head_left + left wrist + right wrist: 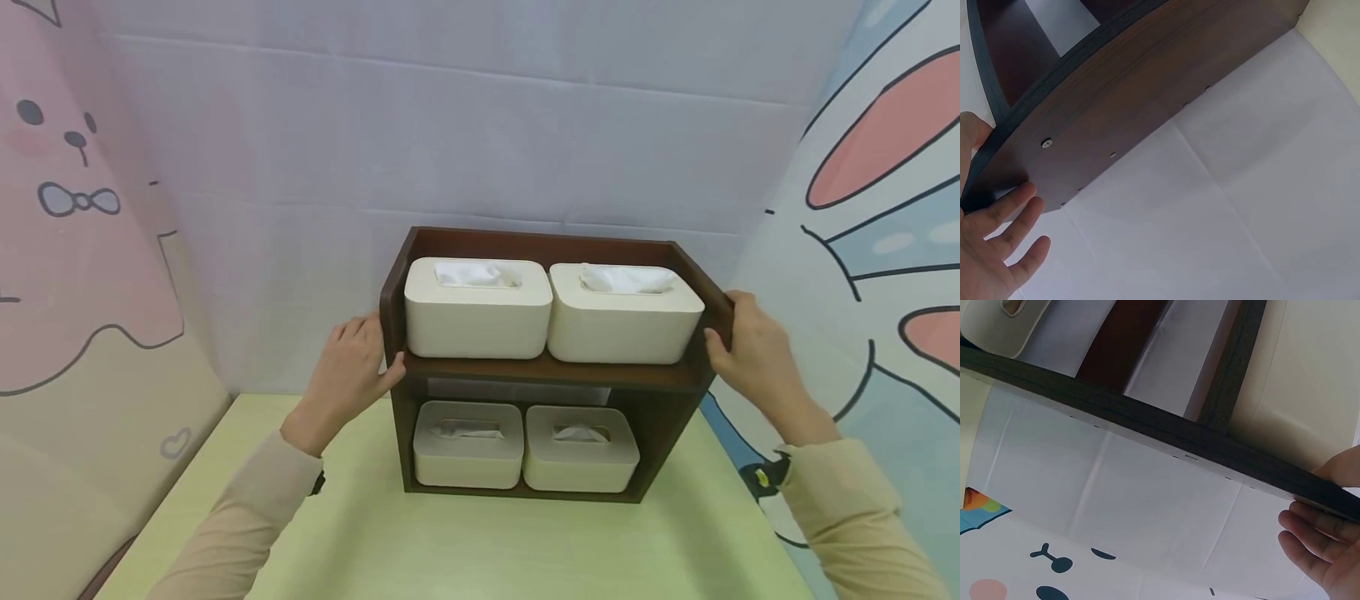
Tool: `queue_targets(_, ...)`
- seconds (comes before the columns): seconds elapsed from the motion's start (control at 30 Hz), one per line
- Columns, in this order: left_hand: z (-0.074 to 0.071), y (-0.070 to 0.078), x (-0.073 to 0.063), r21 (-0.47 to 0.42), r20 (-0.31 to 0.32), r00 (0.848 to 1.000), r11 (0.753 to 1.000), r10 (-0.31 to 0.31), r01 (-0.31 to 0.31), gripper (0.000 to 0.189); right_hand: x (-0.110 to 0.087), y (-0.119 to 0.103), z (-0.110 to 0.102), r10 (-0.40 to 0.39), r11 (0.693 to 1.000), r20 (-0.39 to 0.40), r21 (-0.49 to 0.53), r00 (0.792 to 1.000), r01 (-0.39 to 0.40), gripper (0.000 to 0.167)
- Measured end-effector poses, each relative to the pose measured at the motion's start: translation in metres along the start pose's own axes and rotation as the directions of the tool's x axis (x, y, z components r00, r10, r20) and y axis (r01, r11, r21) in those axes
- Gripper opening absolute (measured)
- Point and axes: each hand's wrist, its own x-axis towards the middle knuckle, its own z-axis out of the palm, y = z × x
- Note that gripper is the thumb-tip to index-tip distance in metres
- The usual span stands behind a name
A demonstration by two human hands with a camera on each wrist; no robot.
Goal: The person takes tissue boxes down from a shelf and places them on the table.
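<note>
A dark brown two-tier shelf (pixel 555 372) stands on the table, with its side panels at left and right. My left hand (pixel 348 371) grips the left panel near the upper tier, thumb at the front edge and fingers along the outer face (pixel 1085 134). On the opposite side my right hand (pixel 759 354) holds the right panel the same way, its thumb inside the edge. Two cream tissue boxes fill the upper tier, a left one (pixel 477 323) and a right one (pixel 622 329). Below them sit two more, one left (pixel 468 463) and one right (pixel 581 468). White tissue shows in each slot.
The shelf rests on a pale green table (pixel 510 550). Behind it hangs a white cloth wall (pixel 480 142). Cartoon-printed side walls flank the table, a pink and cream one (pixel 82 275) at left and a blue and white one (pixel 892 292) at right.
</note>
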Motion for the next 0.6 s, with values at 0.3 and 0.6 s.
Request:
queue_targets(0.3, -0.003, -0.009, -0.005, -0.024, -0.005, 1.000, 1.000, -0.017, 0.016, 0.059, 0.001, -0.009, 0.003, -0.006, 1.000, -0.015, 0.028, 1.000, 0.007, 0.048)
queue_targets(0.6, -0.007, -0.022, -0.011, -0.017, -0.015, 0.999, 0.999, -0.034, 0.033, 0.057, 0.005, -0.019, 0.009, -0.039, 0.998, -0.016, 0.039, 0.999, 0.039, 0.048)
